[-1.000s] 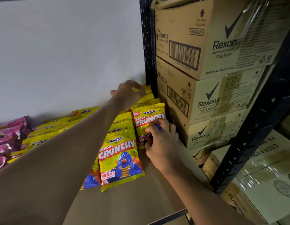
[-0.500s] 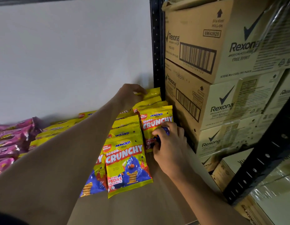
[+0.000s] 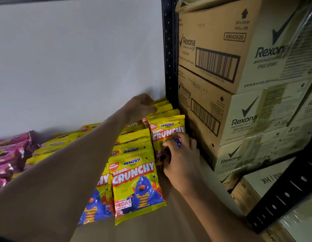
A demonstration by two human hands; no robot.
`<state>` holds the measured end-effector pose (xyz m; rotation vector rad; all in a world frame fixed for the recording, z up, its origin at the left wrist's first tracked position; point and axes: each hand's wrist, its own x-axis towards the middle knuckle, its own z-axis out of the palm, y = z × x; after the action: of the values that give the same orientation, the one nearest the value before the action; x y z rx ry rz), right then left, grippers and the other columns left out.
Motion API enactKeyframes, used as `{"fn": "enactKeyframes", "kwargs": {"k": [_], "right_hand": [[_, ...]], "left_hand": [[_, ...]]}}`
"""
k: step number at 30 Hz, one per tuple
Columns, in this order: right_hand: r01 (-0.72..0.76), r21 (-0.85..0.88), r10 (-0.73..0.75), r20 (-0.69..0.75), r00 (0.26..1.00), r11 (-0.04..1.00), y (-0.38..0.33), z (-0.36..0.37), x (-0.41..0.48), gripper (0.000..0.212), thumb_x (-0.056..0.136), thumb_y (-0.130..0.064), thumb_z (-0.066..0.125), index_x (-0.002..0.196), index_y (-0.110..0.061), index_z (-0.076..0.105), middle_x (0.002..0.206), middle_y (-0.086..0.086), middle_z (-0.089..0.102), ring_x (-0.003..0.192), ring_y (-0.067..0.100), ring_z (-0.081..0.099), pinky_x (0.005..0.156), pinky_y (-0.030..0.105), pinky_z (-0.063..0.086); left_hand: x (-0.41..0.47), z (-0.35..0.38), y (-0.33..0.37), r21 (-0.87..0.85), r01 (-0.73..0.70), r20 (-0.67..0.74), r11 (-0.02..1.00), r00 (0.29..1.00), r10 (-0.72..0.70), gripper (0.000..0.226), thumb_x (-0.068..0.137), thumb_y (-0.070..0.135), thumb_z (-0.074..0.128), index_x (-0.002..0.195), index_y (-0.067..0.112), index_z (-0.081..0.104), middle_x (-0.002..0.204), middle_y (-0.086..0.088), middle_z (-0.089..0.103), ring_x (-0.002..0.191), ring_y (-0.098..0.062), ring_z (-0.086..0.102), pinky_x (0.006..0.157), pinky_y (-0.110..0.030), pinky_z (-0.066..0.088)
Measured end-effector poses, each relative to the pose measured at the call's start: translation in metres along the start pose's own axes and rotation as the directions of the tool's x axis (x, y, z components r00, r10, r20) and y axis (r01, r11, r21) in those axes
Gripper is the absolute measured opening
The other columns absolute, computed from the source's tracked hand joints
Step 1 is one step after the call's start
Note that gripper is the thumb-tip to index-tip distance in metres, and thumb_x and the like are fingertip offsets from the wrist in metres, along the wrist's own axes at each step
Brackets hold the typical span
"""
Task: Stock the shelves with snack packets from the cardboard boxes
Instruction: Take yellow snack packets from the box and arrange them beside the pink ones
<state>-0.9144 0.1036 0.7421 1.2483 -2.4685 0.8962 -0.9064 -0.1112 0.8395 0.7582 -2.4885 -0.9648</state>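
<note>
Yellow "Crunchy" snack packets (image 3: 136,182) stand in rows on the brown shelf board (image 3: 148,229). My right hand (image 3: 181,158) grips the front packet of the right-hand row (image 3: 166,130), fingers curled over its lower face. My left hand (image 3: 139,106) reaches to the back of that same row and holds the tops of the rear packets (image 3: 163,105) near the white wall.
Pink snack packets (image 3: 10,154) lie at the far left of the shelf. A black upright post (image 3: 169,49) stands right behind the packet row. Stacked Rexona cardboard boxes (image 3: 239,58) fill the neighbouring bay on the right, with more boxes (image 3: 247,191) lower down.
Both hands stay on the right-hand packet row. The view has drifted slightly, so the shelf and boxes sit a little further right in the frame.
</note>
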Motion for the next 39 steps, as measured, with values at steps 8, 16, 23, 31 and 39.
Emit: {"fn": "enactKeyframes", "kwargs": {"k": [8, 16, 23, 31, 39], "right_hand": [[-0.001, 0.008, 0.001, 0.018, 1.0, 1.0, -0.001, -0.002, 0.0, 0.043, 0.079, -0.031, 0.078, 0.119, -0.027, 0.06, 0.141, 0.002, 0.044, 0.129, 0.029, 0.042, 0.097, 0.047, 0.047], [0.003, 0.003, -0.003, 0.038, 0.999, 1.0, -0.001, -0.004, -0.001, 0.044, 0.083, -0.033, 0.074, 0.123, -0.028, 0.058, 0.144, 0.001, 0.039, 0.132, 0.027, 0.036, 0.102, 0.046, 0.043], [-0.004, -0.027, 0.004, 0.019, 1.0, 1.0, -0.001, 0.0, 0.0, 0.044, 0.079, -0.032, 0.077, 0.118, -0.028, 0.06, 0.14, 0.002, 0.044, 0.128, 0.029, 0.043, 0.095, 0.047, 0.047], [-0.012, -0.057, 0.011, -0.013, 1.0, 0.998, 0.001, 0.005, 0.0, 0.046, 0.071, -0.032, 0.084, 0.111, -0.027, 0.062, 0.132, 0.003, 0.051, 0.119, 0.031, 0.051, 0.085, 0.048, 0.053], [-0.008, -0.067, 0.007, -0.02, 1.0, 0.998, 0.0, 0.006, 0.0, 0.046, 0.073, -0.032, 0.082, 0.114, -0.029, 0.061, 0.133, 0.001, 0.049, 0.121, 0.029, 0.05, 0.088, 0.047, 0.051]], "left_hand": [[0.003, 0.004, -0.001, -0.015, 0.009, 0.056, 1.0, 0.998, -0.008, 0.031, 0.089, 0.028, 0.068, 0.117, 0.021, 0.057, 0.118, 0.0, 0.058, 0.106, -0.022, 0.054, 0.079, -0.031, 0.045], [0.004, 0.01, -0.001, -0.039, -0.012, 0.049, 0.999, 0.999, 0.014, 0.034, 0.09, 0.026, 0.068, 0.12, 0.023, 0.053, 0.12, 0.005, 0.048, 0.097, -0.015, 0.051, 0.071, -0.023, 0.046], [0.008, 0.011, -0.002, -0.011, 0.017, 0.152, 1.0, 0.988, -0.016, 0.03, 0.094, 0.033, 0.063, 0.118, 0.031, 0.046, 0.121, -0.002, 0.058, 0.096, -0.021, 0.062, 0.091, -0.048, 0.055], [0.008, 0.005, 0.003, 0.05, 0.026, 0.187, 0.998, 0.982, -0.035, 0.031, 0.093, 0.037, 0.059, 0.12, 0.037, 0.042, 0.121, -0.002, 0.058, 0.104, -0.026, 0.059, 0.096, -0.05, 0.05], [0.001, 0.016, 0.0, -0.104, 0.014, 0.145, 0.994, 0.989, 0.001, 0.035, 0.093, 0.02, 0.063, 0.119, 0.028, 0.041, 0.12, -0.005, 0.056, 0.093, -0.031, 0.069, 0.077, -0.052, 0.059]]}}
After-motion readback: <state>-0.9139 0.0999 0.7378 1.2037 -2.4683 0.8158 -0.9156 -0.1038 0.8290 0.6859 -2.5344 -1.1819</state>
